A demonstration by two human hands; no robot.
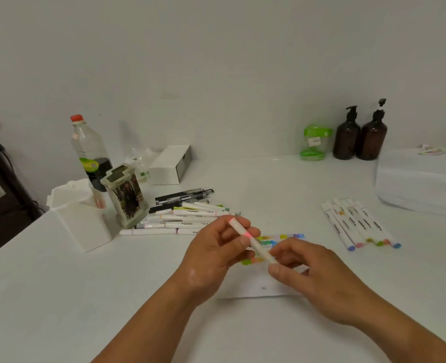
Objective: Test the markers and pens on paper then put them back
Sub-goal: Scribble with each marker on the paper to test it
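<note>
Above the white table (59, 297), against a plain white wall (216, 61), left hand (214, 255) and right hand (313, 276) both grip one pink-banded marker (253, 242) over the paper (258, 289) with colour swatches.

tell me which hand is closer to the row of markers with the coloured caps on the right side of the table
Right. The right hand lies just left of and below the row of markers; the left hand is farther left, past the held marker.

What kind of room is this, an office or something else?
Probably a plain desk or craft workspace: a white table against a bare wall, piled markers, a swatch-covered paper, and pen holders. Pump bottles stand behind.
</note>
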